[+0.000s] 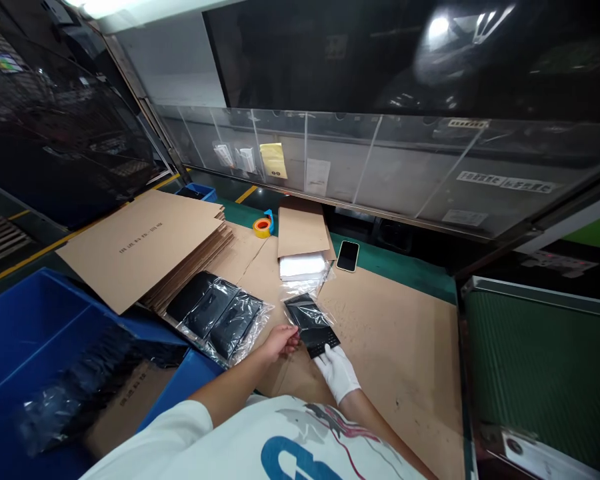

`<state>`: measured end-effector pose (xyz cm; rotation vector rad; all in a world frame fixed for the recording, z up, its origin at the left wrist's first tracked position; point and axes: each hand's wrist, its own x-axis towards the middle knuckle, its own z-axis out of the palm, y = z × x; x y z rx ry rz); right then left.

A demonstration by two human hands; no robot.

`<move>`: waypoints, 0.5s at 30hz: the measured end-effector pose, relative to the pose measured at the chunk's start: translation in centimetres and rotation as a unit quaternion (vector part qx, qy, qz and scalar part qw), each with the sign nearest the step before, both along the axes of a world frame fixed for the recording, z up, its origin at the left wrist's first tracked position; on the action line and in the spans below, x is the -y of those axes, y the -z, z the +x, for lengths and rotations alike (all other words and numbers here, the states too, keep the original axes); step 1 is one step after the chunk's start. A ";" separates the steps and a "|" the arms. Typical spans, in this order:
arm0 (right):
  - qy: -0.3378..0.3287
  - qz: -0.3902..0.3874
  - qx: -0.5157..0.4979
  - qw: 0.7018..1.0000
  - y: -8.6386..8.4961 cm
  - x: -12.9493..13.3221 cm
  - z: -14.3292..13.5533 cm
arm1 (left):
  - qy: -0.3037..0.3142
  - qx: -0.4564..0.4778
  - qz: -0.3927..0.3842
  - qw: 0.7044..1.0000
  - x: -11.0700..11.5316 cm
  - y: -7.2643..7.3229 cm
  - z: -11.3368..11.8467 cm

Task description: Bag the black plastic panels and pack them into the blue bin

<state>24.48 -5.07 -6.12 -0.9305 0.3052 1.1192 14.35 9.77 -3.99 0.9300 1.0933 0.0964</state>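
A flat black panel (307, 321), with rows of small slots at its near end, sits partly inside a clear plastic bag (327, 312) over the cardboard-covered table. At the panel's near end, my right hand (338, 375) in a white glove grips it, thumb on top. My bare left hand (281, 341) is closed at the left edge, its fingers pinching the bag's side. Left of it lie several bagged black panels (220, 317) in overlapping rows. Beyond the held panel is a stack of clear bags (304, 268) under a folded piece of cardboard (303, 230).
A tall stack of cardboard sheets (150, 243) stands at the left, above a blue bin (17, 320) containing bagged parts. Yellow tape (263, 228) and a phone (348, 256) lie toward the back. A green conveyor belt (540, 353) runs at the right. Clear pockets (340, 157) hang ahead.
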 end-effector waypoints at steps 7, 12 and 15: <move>-0.018 0.024 0.034 0.999 -1.3 0.7 -1.2 | 0.106 0.036 0.003 0.994 1.8 -1.4 -2.3; -0.011 0.020 0.080 0.997 -2.7 1.4 -0.9 | 0.192 0.054 -0.019 0.980 3.8 -2.9 -3.3; 0.005 0.025 0.119 0.993 -4.1 2.3 -0.4 | 0.176 0.070 -0.021 0.982 4.5 -4.1 -3.8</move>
